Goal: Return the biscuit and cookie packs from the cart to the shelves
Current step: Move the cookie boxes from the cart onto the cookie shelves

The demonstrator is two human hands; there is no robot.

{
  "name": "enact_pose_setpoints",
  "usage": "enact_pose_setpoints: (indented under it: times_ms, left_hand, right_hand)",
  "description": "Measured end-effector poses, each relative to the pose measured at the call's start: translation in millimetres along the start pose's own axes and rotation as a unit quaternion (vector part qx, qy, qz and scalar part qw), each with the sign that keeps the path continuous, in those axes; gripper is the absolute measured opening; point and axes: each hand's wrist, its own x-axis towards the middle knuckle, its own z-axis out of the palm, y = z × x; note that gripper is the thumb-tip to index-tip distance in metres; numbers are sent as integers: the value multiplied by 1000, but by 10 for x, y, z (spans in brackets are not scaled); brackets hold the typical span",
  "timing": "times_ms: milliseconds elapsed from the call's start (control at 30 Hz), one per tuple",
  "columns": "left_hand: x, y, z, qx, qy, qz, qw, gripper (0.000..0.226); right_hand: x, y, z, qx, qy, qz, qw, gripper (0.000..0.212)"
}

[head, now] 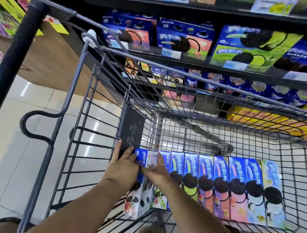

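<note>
Cart [191, 76] open on top, wire walls all round, so entry is from above only. Cookie boxes [236, 187] packed edge to edge along the near wall, no gaps between; bare mesh floor beyond them is free. Black panel [131, 131] hangs just beside the row's left end, where left hand [124, 163] and right hand [159, 167] crowd; stocked shelves [193, 60] stand close behind the far rim.

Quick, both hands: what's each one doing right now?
Left hand: open, flat against the end blue pack.
Right hand: grip on the white pack.
</note>
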Motion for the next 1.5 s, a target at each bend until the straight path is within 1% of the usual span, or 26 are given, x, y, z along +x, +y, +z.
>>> enact_pose_setpoints:
  times_ms: [33, 100, 167, 200, 267, 300, 333, 367, 400, 433, 467, 500, 567, 600, 667, 767, 800, 900, 967, 1067, 1133, 1200, 1300, 1367, 1433, 1500]
  left_hand:
    - [-7, -16, -39, -18, 8, -2, 1000, 46]
    - [-29, -29, -158, -67, 39, -14, 997, 46]
    - [-20, -22, -371, -173, 84, -50, 980, 50]
    - [-15, -20, -536, -248, 109, -68, 960, 49]
    - [-16, 9, -947, -416, 145, -78, 895, 38]
    - [-32, 44, -1182, -490, 133, -63, 859, 33]
    - [-72, 93, -1426, -566, 102, -35, 818, 35]
    - [-127, 157, -1678, -643, 55, 2, 764, 42]
    - [-199, 232, -1935, -699, 5, 40, 714, 49]
    - [-265, 310, -2175, -728, -40, 78, 680, 55]
    - [-339, 392, -2408, -737, -76, 116, 662, 59]
    - [-414, 486, -2625, -735, -101, 150, 654, 62]
    - [-556, 682, -3013, -725, -115, 200, 649, 62]
    - [-606, 780, -3196, -727, -103, 209, 646, 62]
    - [-674, 969, -3521, -738, -65, 207, 639, 61]
    - [-738, 1205, -3935, -742, 10, 179, 646, 41]
    - [-754, 1271, -4047, -750, 26, 176, 638, 36]
    - [-849, 1413, -4323, -798, 57, 138, 584, 40]
    - [-901, 1470, -4478, -832, 97, 96, 538, 45]
    - [-925, 1552, -4656, -861, 143, 57, 485, 45]
    - [-903, 1609, -4707, -882, 154, 50, 443, 41]
    - [-869, 1712, -4751, -893, 169, 43, 416, 41]
    - [-853, 1834, -4800, -894, 183, 64, 404, 46]
    - [-866, 1858, -4829, -884, 185, 105, 417, 48]
    - [-877, 1823, -4848, -861, 181, 144, 453, 51]
    - [-919, 1768, -4905, -813, 193, 168, 523, 54]
  right_hand:
    - [-55, -37, -43, -10, -6, 1, 1000, 125]
    - [-258, -196, -208, -52, 12, -16, 998, 131]
    - [-526, -420, -482, -74, 20, -43, 996, 136]
    - [-693, -563, -642, -71, 14, -52, 996, 137]
    - [-1084, -889, -962, -75, -1, -65, 995, 127]
    - [-1307, -1052, -1128, -87, -1, -72, 994, 118]
    - [-1541, -1212, -1283, -98, -3, -81, 992, 109]
    - [-1791, -1373, -1421, -103, -10, -93, 990, 100]
    - [-2051, -1524, -1547, -100, -20, -106, 989, 89]
    - [-2296, -1659, -1662, -92, -31, -120, 988, 76]
    - [-2533, -1788, -1771, -84, -39, -134, 987, 66]
    - [-2761, -1915, -1860, -76, -43, -146, 985, 56]
    - [-3143, -2134, -2014, -60, -48, -164, 983, 41]
    - [-3300, -2236, -2088, -60, -44, -174, 982, 37]
    - [-3595, -2413, -2213, -67, -28, -195, 978, 39]
    - [-3930, -2652, -2406, -76, -1, -215, 974, 48]
    - [-4024, -2714, -2479, -76, 2, -217, 973, 48]
    - [-4227, -2804, -2752, -44, -36, -208, 976, 45]
    - [-4358, -2821, -2950, -38, -48, -184, 981, 51]
    - [-4493, -2843, -3264, -33, -24, -187, 982, 61]
    - [-4514, -2854, -3416, -1, -2, -183, 983, 70]
    - [-4563, -2856, -3516, 36, 7, -189, 981, 65]
    - [-4653, -2873, -3635, 102, 37, -239, 965, 64]
    - [-4770, -2892, -3700, 107, 47, -266, 957, 70]
    - [-4892, -2917, -3790, 93, 65, -294, 949, 77]
    - [-5016, -2941, -3870, 92, 97, -323, 937, 81]
